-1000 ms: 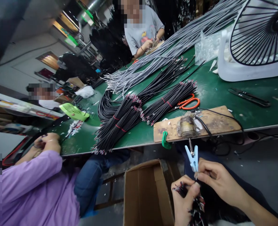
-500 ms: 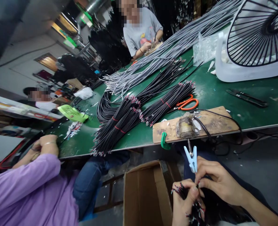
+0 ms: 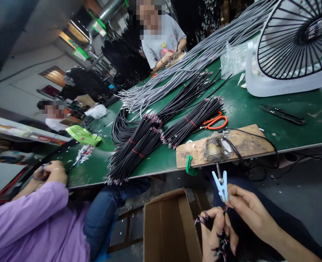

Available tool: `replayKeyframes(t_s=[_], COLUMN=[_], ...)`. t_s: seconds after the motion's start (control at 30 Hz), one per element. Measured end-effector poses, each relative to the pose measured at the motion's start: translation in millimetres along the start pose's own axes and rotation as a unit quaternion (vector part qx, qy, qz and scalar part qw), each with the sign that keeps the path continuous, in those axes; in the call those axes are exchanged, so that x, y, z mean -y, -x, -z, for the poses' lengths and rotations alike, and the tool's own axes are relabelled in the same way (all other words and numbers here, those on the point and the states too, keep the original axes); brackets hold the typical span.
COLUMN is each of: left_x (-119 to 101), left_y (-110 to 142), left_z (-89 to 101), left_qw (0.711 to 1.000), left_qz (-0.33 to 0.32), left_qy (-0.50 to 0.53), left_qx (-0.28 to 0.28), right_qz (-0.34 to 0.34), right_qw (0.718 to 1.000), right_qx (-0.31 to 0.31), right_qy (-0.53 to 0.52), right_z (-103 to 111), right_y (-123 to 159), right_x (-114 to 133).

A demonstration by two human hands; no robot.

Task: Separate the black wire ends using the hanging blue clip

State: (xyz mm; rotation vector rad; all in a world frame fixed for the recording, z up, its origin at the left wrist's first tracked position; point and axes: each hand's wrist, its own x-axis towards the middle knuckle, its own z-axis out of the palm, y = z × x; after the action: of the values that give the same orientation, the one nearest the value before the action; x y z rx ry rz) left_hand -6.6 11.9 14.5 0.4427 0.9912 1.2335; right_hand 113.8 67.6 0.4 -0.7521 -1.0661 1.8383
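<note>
My left hand is closed round a bundle of thin black cables whose stripped red, white and black wire ends stick out. One cable end rises above the left thumb. My right hand has its fingers pinched together right beside the lower tip of a light blue clothes peg. What lies between those fingertips is hidden. The peg sits on a metal shaft coming from a small motor, which is fixed to a wooden board at the table edge.
On the green table lie tied black cable bundles, grey cables, orange-handled scissors, black snips and a fan. A green clamp grips the board. Below stands a cardboard box. A person in purple sits left; another works opposite.
My right fingertips have moved up, away from the left thumb, to the peg's lower tip. My left hand stays closed on the bundle. The view has shifted slightly.
</note>
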Motion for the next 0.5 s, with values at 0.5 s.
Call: replayKeyframes(t_s=[0.5], left_x=[-7.7], left_y=[-3.5], left_z=[15.1], left_qw=[0.997], left_qz=[0.024], left_qy=[0.023], left_qx=[0.073], right_qz=[0.235], right_qw=[0.940], right_qx=[0.002], right_qy=[0.248], right_z=[5.8], right_y=[-3.0], right_x=[17.1])
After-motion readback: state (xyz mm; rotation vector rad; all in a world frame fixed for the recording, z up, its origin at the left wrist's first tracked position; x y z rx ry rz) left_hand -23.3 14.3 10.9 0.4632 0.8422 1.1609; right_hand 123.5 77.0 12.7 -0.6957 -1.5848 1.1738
